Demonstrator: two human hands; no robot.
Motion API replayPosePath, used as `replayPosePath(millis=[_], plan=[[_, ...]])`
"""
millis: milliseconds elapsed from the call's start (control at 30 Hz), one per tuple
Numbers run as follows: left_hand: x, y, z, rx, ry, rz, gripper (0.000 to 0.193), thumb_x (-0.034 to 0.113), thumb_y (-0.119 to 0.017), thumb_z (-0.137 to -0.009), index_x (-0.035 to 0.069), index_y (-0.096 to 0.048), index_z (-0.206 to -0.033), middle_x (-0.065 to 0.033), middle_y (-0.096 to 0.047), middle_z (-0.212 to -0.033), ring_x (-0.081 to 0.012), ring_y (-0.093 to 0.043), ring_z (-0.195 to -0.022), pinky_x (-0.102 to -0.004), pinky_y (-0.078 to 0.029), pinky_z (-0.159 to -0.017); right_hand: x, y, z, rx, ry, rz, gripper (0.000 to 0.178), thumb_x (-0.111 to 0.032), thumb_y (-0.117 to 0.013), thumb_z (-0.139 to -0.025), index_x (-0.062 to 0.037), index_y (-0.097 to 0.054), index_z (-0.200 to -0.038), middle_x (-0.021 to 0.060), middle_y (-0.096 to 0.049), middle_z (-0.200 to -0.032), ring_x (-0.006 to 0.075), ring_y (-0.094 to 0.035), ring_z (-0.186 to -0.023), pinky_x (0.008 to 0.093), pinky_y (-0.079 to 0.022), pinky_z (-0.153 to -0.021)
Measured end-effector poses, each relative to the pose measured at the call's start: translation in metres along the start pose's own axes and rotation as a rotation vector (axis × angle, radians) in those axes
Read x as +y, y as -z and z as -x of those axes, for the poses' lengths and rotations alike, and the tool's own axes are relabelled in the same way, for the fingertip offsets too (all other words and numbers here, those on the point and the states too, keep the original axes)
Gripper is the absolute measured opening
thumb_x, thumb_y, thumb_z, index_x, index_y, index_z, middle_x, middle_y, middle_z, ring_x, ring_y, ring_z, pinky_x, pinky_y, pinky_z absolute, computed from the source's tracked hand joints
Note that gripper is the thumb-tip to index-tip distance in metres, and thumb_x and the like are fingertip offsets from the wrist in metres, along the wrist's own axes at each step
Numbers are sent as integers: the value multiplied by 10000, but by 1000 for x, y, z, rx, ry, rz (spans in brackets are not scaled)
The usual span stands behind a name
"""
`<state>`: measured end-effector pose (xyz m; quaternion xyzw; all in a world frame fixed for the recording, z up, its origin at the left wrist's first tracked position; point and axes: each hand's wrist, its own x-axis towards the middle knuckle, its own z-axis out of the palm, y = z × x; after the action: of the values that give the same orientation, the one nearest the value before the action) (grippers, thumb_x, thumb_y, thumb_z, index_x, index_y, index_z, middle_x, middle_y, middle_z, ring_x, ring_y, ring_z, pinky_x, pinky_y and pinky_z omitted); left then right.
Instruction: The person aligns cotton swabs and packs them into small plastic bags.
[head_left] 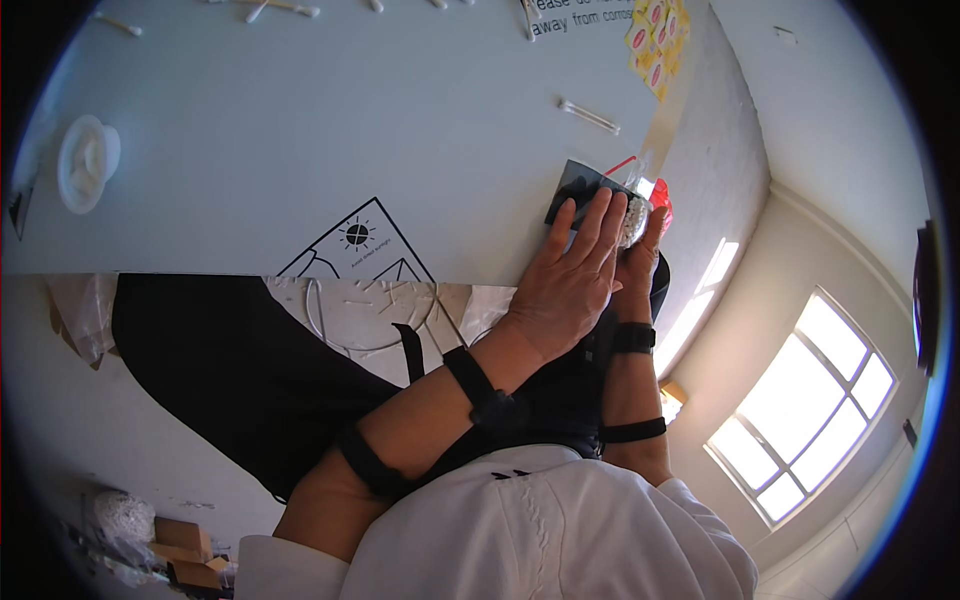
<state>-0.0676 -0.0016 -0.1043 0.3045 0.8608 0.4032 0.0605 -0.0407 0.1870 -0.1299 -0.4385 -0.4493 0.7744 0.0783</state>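
My left hand (pixel 570 280) lies with its fingers stretched out over a dark, flat rectangular piece (pixel 568 186) near the right end of the tabletop. Its fingertips reach the edge of a clear pack of cotton swabs (pixel 634 222), whose white tips show bunched together. Around the pack's right side curls my right hand (pixel 640 262), its thumb and lower fingers partly hidden behind the left. Red plastic (pixel 661 203) shows on the far side of the pack. A pair of loose cotton swabs (pixel 590 117) rests a little beyond the dark piece.
More loose swabs (pixel 285 8) are scattered along the far edge of the pale tabletop (pixel 330 120). A white round lid-like dish (pixel 88 165) stands at the left. Yellow-and-red stickers or wrappers (pixel 657 45) lie at the far right corner. Cardboard boxes (pixel 185 545) are on the floor at lower left.
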Motion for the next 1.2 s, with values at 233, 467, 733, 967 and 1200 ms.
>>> replayPosePath(millis=[233, 467, 733, 967, 1200], plan=[[1, -3, -2, -34, -22, 15, 694, 419, -654, -848, -28, -498, -1355, -166, -282, -1549, -315, -191, -1462, -524, -141, -1165, -1, 5, -2, 111, 120, 166, 454, -469, -593, -941, -32, -603, -1066, 74, -668, -952, 181, -665, -831, 327, -570, -745], [1, -3, -3, -38, -18, 7, 780, 416, -668, -842, -40, -403, -1417, -189, -269, -1550, -325, -193, -1460, -531, -138, -1170, 3, -4, -4, 140, 224, 178, 369, -411, -586, -966, -44, -620, -956, 36, -638, -876, 126, -616, -770, 285, -527, -692], [3, -7, -3, -30, -32, -33, 797, 395, -659, -843, -24, -353, -1448, -184, -259, -1556, -331, -172, -1467, -531, -113, -1178, -2, 1, -6, 145, 230, -5, 344, -401, -602, -958, -57, -603, -952, 38, -630, -896, 141, -615, -819, 313, -527, -713], [1, -12, -13, -63, -102, -115, 780, 368, -632, -874, 17, -302, -1487, -156, -268, -1563, -273, -196, -1469, -540, -88, -1176, -7, 6, 8, 51, 237, 1, 248, -311, -623, -954, -67, -638, -994, 41, -674, -926, 151, -649, -798, 300, -529, -657], [4, -9, -13, -70, -112, -204, 797, 366, -641, -884, 96, -248, -1521, -151, -218, -1578, -316, -206, -1458, -574, -127, -1157, -3, 3, 14, -122, 223, -145, 167, -116, -698, -878, -27, -654, -1013, 54, -685, -950, 162, -673, -824, 321, -568, -719]])
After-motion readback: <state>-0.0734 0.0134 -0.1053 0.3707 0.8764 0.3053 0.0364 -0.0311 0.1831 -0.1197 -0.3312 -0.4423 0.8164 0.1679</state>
